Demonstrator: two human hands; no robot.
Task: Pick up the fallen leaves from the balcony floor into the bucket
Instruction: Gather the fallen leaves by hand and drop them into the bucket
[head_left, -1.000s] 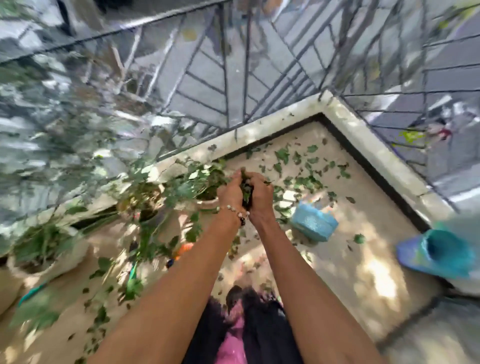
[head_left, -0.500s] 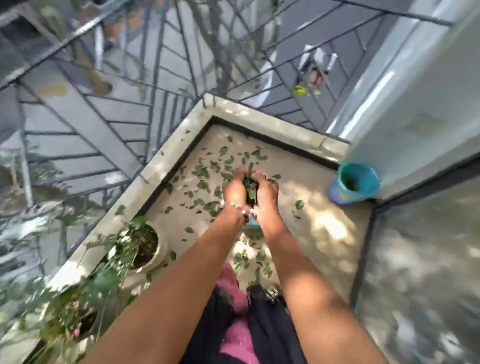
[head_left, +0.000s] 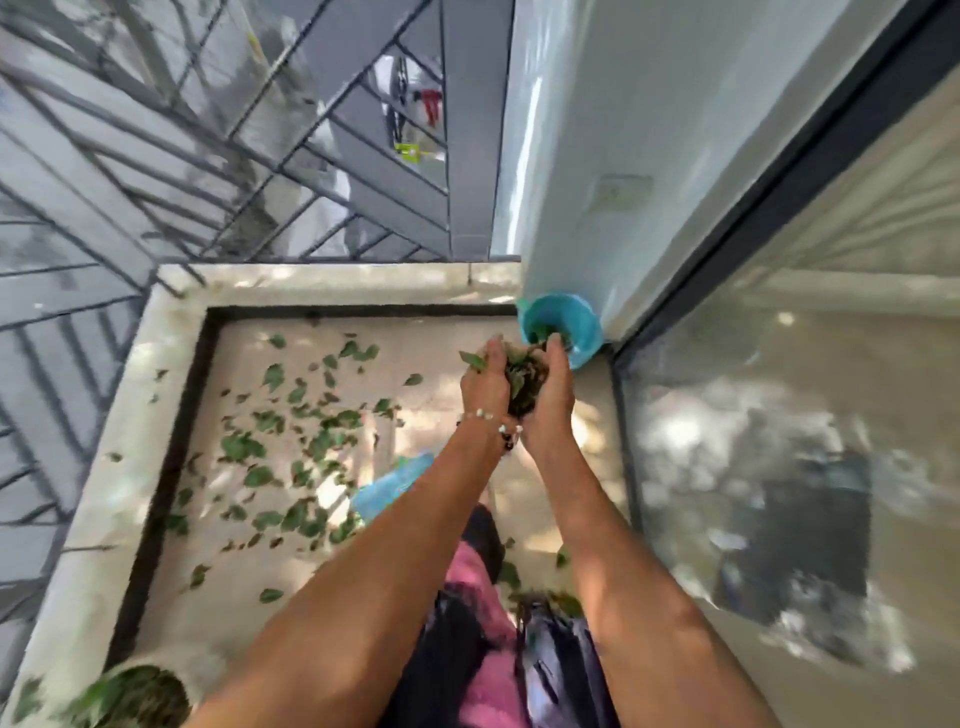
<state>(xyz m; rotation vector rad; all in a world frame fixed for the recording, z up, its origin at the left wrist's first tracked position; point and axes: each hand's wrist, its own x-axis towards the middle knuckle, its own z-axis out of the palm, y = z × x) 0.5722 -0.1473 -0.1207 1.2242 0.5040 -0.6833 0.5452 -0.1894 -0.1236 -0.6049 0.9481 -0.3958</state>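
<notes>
hidden: bucket partly behind hands, corner by wall | grip: left hand and right hand cup a clump of leaves together | room: loose leaves across floor, ledge left

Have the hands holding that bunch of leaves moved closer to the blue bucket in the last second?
Yes. The left hand and right hand, cupping the leaves, now sit right beside the bucket in the wall corner.
</notes>
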